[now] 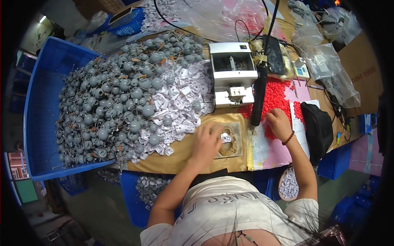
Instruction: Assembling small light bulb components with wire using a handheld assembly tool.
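Note:
My left hand point(206, 141), smeared by motion, is at the left edge of a square fixture point(237, 152) with a shaped hollow. A small white plastic part point(225, 137) sits in that hollow, beside my left fingertips; whether they touch it I cannot tell. On the right, my right hand point(280, 125) reaches over a pile of small red plastic pieces point(276, 96), fingers curled and pinched at its near edge. What lies between those fingertips is too small to make out. Between the hands hangs a black electric screwdriver point(258, 96), upright, above the fixture's right side.
A screw feeder point(233, 76) stands behind the fixture. Grey bulb-shaped parts with wires point(119, 98) and white plastic parts point(180, 102) are heaped leftward, partly in a blue bin point(45, 106). A black pouch point(318, 129) lies right; a phone point(275, 55) is farther back.

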Demonstrator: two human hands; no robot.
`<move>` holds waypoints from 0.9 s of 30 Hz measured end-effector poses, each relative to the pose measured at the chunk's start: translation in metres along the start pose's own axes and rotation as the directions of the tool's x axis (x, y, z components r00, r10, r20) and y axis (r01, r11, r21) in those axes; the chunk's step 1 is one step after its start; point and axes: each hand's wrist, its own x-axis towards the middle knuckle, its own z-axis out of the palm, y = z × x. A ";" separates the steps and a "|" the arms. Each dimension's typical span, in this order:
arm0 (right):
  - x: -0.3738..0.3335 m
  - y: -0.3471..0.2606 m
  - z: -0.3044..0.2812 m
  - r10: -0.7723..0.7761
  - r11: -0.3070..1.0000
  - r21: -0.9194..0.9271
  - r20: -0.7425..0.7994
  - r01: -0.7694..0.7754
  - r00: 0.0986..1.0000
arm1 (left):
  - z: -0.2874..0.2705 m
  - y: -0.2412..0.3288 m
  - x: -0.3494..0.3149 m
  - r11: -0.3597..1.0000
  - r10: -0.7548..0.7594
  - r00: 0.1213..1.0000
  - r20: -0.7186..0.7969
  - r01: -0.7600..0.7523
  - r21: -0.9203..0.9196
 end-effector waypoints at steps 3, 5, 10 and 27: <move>-0.001 -0.017 -0.020 0.151 0.961 0.247 -0.084 -0.126 0.985 | -0.042 -0.029 0.032 0.993 0.080 0.979 -0.190 -0.063 0.097; -0.004 -0.026 -0.023 0.201 0.922 0.356 -0.110 -0.150 0.973 | -0.076 -0.045 0.072 0.956 0.183 0.937 -0.298 -0.100 0.275; 0.002 -0.069 -0.017 0.176 0.810 0.581 -0.107 -0.082 0.979 | -0.116 -0.096 0.136 0.739 -0.072 0.996 0.044 0.024 0.673; 0.021 -0.133 0.055 -0.307 0.912 0.218 -0.197 0.347 0.931 | -0.155 -0.085 0.136 0.893 0.058 0.998 -0.023 -0.042 0.448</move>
